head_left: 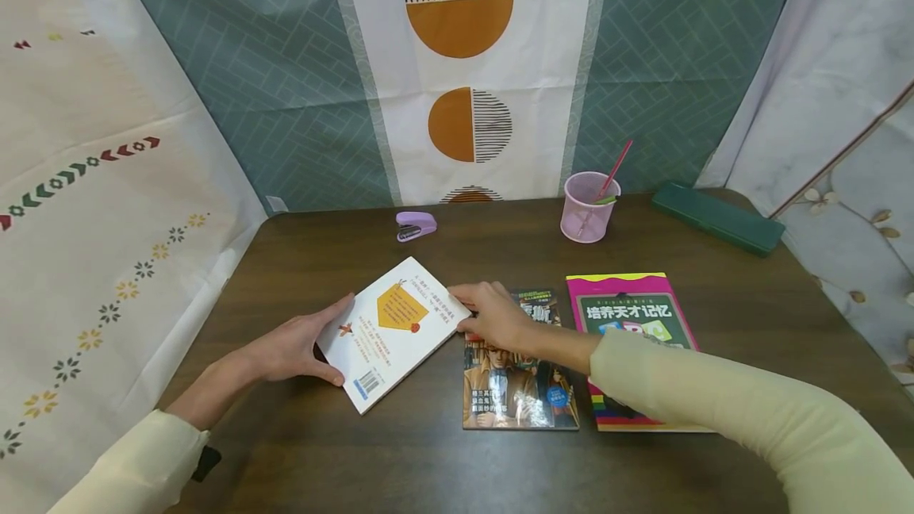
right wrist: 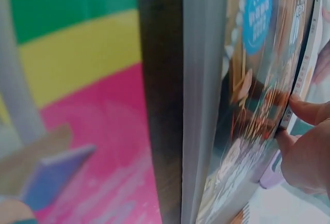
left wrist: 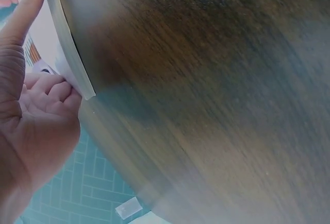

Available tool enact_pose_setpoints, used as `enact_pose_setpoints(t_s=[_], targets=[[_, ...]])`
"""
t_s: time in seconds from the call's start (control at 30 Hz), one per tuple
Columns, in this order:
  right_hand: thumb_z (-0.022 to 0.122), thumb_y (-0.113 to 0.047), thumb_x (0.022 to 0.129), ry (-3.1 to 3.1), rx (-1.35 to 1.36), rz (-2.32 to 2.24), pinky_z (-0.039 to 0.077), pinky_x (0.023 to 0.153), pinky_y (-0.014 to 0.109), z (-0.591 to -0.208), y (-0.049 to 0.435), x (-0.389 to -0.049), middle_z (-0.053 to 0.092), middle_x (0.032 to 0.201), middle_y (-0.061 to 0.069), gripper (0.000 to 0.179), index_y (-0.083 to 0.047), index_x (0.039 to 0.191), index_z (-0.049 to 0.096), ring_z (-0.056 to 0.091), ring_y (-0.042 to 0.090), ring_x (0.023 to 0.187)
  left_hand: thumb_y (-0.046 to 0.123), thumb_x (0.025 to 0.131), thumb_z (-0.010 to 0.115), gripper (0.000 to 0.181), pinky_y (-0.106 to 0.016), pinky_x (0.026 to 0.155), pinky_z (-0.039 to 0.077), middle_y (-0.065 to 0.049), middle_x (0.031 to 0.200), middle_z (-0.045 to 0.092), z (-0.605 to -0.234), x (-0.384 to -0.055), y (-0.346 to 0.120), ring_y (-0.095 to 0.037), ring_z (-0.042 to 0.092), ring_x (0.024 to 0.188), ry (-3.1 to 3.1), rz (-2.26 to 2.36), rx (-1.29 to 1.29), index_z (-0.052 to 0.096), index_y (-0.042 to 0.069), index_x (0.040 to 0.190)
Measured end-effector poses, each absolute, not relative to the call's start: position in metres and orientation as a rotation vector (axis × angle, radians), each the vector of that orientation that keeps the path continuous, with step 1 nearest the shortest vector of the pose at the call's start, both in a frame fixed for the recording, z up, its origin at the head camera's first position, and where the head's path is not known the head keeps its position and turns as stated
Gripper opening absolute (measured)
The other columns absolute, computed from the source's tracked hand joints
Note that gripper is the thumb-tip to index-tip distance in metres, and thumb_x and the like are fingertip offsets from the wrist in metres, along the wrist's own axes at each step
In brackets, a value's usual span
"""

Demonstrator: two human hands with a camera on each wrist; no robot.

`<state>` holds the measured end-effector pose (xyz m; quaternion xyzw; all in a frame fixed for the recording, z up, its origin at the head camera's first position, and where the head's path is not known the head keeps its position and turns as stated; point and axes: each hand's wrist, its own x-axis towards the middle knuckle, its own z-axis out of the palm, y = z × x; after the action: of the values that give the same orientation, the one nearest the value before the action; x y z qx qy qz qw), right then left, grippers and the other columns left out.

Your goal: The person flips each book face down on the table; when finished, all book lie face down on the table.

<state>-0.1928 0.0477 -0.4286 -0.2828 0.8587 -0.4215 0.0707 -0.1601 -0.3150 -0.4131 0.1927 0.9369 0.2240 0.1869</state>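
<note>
A white book [head_left: 385, 339] with a yellow-orange panel and a barcode on its cover lies at a slant left of the table's middle. My left hand [head_left: 296, 349] grips its left corner, thumb on the near side and fingers along the far edge. At the opposite corner my right hand [head_left: 500, 317] pinches the book, its forearm crossing over two other books. Under that arm lies a glossy book [head_left: 503, 395] with a figure in a brown coat. In the right wrist view, the white book's spine [right wrist: 304, 64] shows by the right fingertips.
Right of the glossy book lies a pink and green book [head_left: 628, 309], partly hidden by the sleeve. Along the back of the brown table [head_left: 321, 450] stand a purple stapler [head_left: 416, 225], a pink cup [head_left: 585, 216] with a red stick, and a long green case [head_left: 717, 218].
</note>
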Motion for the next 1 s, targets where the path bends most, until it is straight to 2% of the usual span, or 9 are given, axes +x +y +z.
enact_pose_setpoints(t_s=[0.17,0.27,0.43,0.73,1.0], targets=[[0.083,0.005,0.088,2.598,-0.907,-1.214,0.059,0.094,0.038,-0.425,0.045,-0.2,0.071,0.135,0.015,0.051,-0.002,0.137,0.07,0.068,0.029,0.124,0.054,0.073,0.096,0.131,-0.055,0.111,0.045,-0.025,0.167,0.037,-0.408,-0.159,-0.315,-0.035,0.051,0.138,2.669,0.55,0.557,0.024,-0.001,0.167],[0.083,0.005,0.088,2.586,-0.932,-1.194,0.06,0.094,0.041,-0.423,0.043,-0.206,0.071,0.133,0.017,0.048,-0.001,0.134,0.072,0.07,0.031,0.121,0.052,0.074,0.096,0.125,-0.053,0.105,0.049,-0.026,0.163,0.042,-0.404,-0.157,-0.316,-0.033,0.055,0.132,2.684,0.514,0.571,0.03,-0.004,0.164],[0.085,0.003,0.087,2.594,-0.923,-1.151,0.058,0.099,0.04,-0.42,0.041,-0.217,0.071,0.131,0.016,0.048,0.0,0.134,0.072,0.071,0.03,0.121,0.047,0.076,0.096,0.116,-0.051,0.103,0.051,-0.026,0.161,0.045,-0.402,-0.155,-0.318,-0.033,0.057,0.132,2.696,0.512,0.569,0.036,-0.005,0.162],[0.085,0.001,0.087,2.62,-0.921,-1.092,0.058,0.1,0.039,-0.419,0.04,-0.232,0.072,0.129,0.017,0.048,0.002,0.133,0.072,0.072,0.03,0.12,0.041,0.076,0.097,0.105,-0.046,0.096,0.057,-0.026,0.151,0.056,-0.404,-0.15,-0.323,-0.032,0.065,0.127,2.753,0.525,0.598,0.046,-0.005,0.157],[0.086,0.0,0.087,2.621,-0.894,-1.05,0.059,0.098,0.037,-0.419,0.037,-0.24,0.075,0.125,0.014,0.044,0.0,0.129,0.075,0.074,0.028,0.116,0.032,0.077,0.097,0.1,-0.046,0.098,0.058,-0.028,0.152,0.053,-0.405,-0.138,-0.323,-0.032,0.067,0.127,2.736,0.572,0.606,0.048,-0.007,0.154]])
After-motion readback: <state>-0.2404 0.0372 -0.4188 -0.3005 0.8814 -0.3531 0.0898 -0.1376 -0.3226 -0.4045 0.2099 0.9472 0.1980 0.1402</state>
